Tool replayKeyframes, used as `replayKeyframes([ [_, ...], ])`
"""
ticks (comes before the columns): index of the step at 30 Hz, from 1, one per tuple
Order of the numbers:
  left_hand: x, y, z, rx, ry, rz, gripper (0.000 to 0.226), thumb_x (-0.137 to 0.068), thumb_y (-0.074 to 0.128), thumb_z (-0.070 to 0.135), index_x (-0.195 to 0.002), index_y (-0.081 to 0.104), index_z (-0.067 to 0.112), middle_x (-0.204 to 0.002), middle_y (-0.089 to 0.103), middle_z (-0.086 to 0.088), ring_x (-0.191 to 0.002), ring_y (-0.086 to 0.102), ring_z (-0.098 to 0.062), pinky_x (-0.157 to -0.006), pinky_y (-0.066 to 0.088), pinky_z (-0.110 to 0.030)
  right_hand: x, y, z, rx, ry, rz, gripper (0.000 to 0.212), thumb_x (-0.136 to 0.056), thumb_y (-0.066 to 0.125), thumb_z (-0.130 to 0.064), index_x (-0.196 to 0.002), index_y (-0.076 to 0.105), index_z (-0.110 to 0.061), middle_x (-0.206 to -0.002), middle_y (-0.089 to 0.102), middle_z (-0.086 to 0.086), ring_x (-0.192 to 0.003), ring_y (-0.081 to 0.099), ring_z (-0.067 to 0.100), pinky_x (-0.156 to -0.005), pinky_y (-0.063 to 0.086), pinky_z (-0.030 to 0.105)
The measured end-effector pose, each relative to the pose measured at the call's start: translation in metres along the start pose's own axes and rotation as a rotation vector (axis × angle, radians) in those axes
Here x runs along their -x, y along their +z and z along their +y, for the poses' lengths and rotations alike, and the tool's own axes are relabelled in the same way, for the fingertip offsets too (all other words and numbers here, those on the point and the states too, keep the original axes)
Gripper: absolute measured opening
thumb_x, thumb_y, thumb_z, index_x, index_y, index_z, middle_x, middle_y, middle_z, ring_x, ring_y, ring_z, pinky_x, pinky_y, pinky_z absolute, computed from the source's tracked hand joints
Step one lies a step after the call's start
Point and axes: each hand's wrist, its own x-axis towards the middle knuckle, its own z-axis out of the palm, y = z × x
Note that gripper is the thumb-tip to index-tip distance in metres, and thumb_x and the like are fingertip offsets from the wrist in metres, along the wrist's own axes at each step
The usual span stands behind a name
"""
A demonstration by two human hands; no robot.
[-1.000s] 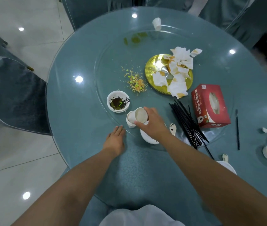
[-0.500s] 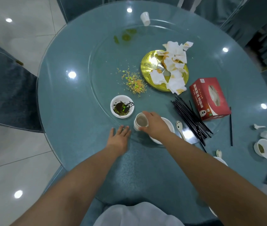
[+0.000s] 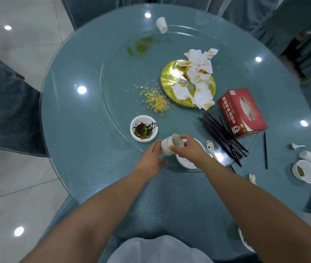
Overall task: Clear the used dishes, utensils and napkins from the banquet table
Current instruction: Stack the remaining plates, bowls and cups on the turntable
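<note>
At the left edge of the frame a covered chair is seen beside the round glass-topped counter. Left of centre, a small white bowl with dark leftovers is set on the glass turntable, and scattered food crumbs lie above it. Just below that bowl, the left hand is laid with straight fingers against the side of a stack of paper cups. The stack is tilted, and its top cup is gripped at the rim by the curled fingers of the right hand. Beneath the right hand a white dish is partly hidden. In the upper centre a single paper cup lies on its side near green spills. Right of centre, a gold plate is covered with crumpled, stained napkins. Below it a bundle of black chopsticks is spread next to a white spoon. Further right a red tissue box is placed, with one loose chopstick below it. At the lower right edge a second bowl, a tipped cup and a small spoon are found.
</note>
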Motion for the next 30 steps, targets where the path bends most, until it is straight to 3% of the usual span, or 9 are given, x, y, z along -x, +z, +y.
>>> replayKeyframes([
  [2, -0.005, 0.001, 0.006, -0.002, 0.019, 0.051, 0.073, -0.079, 0.075, 0.036, -0.142, 0.038, 0.028, -0.135, 0.053, 0.006, -0.119, 0.054, -0.019, -0.100, 0.048, -0.038, 0.006, -0.007, 0.005, -0.182, 0.050, -0.109, 0.056, -0.082, 0.079, -0.025, -0.129, 0.050, -0.014, -0.107, 0.065, 0.015, -0.085, 0.066, 0.023, -0.086, 0.056, 0.042],
  [4, -0.007, 0.001, 0.011, -0.012, 0.031, 0.069, 0.065, -0.075, 0.076, 0.037, -0.132, 0.046, 0.032, -0.124, 0.059, 0.007, -0.108, 0.060, -0.019, -0.093, 0.051, -0.038, 0.010, -0.017, 0.010, -0.191, 0.052, -0.170, 0.054, -0.083, 0.078, -0.026, -0.129, 0.050, -0.016, -0.113, 0.066, 0.015, -0.090, 0.069, 0.023, -0.085, 0.057, 0.039],
  [11, -0.011, -0.002, 0.026, 0.039, 0.077, -0.037, 0.061, -0.073, 0.077, 0.038, -0.128, 0.051, 0.033, -0.119, 0.062, 0.008, -0.106, 0.061, -0.016, -0.090, 0.051, -0.034, 0.019, -0.039, 0.014, 0.092, -0.071, -0.219, 0.063, -0.079, 0.079, -0.018, -0.131, 0.046, -0.032, -0.117, 0.066, 0.001, -0.098, 0.064, 0.021, -0.079, 0.053, 0.036],
  [17, -0.004, -0.003, 0.033, 0.093, 0.104, 0.035, 0.062, -0.072, 0.077, 0.042, -0.127, 0.047, 0.040, -0.117, 0.062, 0.015, -0.102, 0.062, -0.011, -0.086, 0.053, -0.032, 0.023, -0.035, 0.017, -0.009, -0.121, -0.224, 0.065, -0.081, 0.078, -0.016, -0.134, 0.045, -0.036, -0.119, 0.065, 0.004, -0.106, 0.063, 0.020, -0.085, 0.053, 0.029],
  [21, -0.001, -0.005, 0.028, 0.075, 0.084, 0.029, 0.068, -0.073, 0.078, 0.044, -0.132, 0.044, 0.041, -0.123, 0.060, 0.013, -0.108, 0.060, -0.015, -0.091, 0.053, -0.038, 0.019, -0.023, 0.024, -0.103, -0.109, -0.197, 0.065, -0.077, 0.082, -0.018, -0.131, 0.050, -0.036, -0.119, 0.066, 0.007, -0.109, 0.064, 0.025, -0.094, 0.055, 0.041],
  [23, -0.001, -0.007, 0.021, 0.004, 0.069, -0.022, 0.086, -0.077, 0.079, 0.041, -0.148, 0.034, 0.029, -0.141, 0.051, 0.002, -0.128, 0.049, -0.020, -0.106, 0.043, -0.042, 0.016, -0.015, 0.025, -0.103, -0.098, -0.148, 0.064, -0.075, 0.084, -0.022, -0.130, 0.052, -0.035, -0.117, 0.065, 0.007, -0.108, 0.063, 0.027, -0.094, 0.055, 0.044],
  [25, 0.002, -0.010, 0.010, -0.068, 0.009, -0.046, 0.094, -0.082, 0.077, 0.036, -0.155, 0.022, 0.018, -0.155, 0.034, -0.003, -0.142, 0.032, -0.022, -0.116, 0.031, -0.040, 0.012, -0.007, 0.025, -0.020, -0.113, -0.040, 0.063, -0.074, 0.084, -0.029, -0.128, 0.052, -0.036, -0.115, 0.063, -0.001, -0.106, 0.061, 0.022, -0.092, 0.052, 0.037],
  [27, 0.011, -0.011, -0.002, -0.127, -0.049, -0.033, 0.077, -0.089, 0.068, 0.034, -0.153, 0.028, 0.016, -0.154, 0.034, -0.003, -0.141, 0.032, -0.023, -0.116, 0.029, -0.036, 0.006, 0.001, 0.023, 0.073, -0.140, 0.061, 0.064, -0.074, 0.082, -0.035, -0.129, 0.049, -0.038, -0.116, 0.060, -0.008, -0.108, 0.056, 0.017, -0.091, 0.043, 0.030],
  [30, 0.029, -0.011, -0.013, -0.180, -0.013, -0.115, 0.047, -0.096, 0.057, 0.031, -0.141, 0.047, 0.020, -0.141, 0.047, -0.002, -0.132, 0.044, -0.022, -0.111, 0.036, -0.034, -0.004, 0.014, 0.019, 0.189, -0.147, 0.089, 0.074, -0.076, 0.078, -0.037, -0.140, 0.040, -0.033, -0.131, 0.055, -0.004, -0.118, 0.052, 0.022, -0.095, 0.040, 0.033],
])
